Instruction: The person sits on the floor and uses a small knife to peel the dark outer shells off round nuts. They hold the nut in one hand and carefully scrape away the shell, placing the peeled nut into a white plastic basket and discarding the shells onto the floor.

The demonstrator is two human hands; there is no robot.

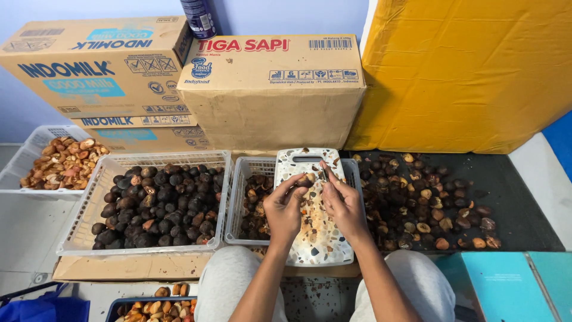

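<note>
My left hand (pixel 284 206) pinches a small dark brown nut (pixel 304 180) over a speckled white cutting board (pixel 319 241). My right hand (pixel 342 200) grips a small knife (pixel 325 173) whose tip points up beside the nut. The board lies across a white basket (pixel 237 197) that holds a few dark nuts and shell bits. Shell crumbs litter the board.
A white basket (pixel 83 226) full of dark nuts stands to the left; another basket (pixel 24 158) of tan shell pieces sits far left. A loose pile of nuts (pixel 420 200) lies on a black mat at right. Cardboard boxes (pixel 271 89) and a yellow wrapped block (pixel 465 71) stand behind. My knees are below.
</note>
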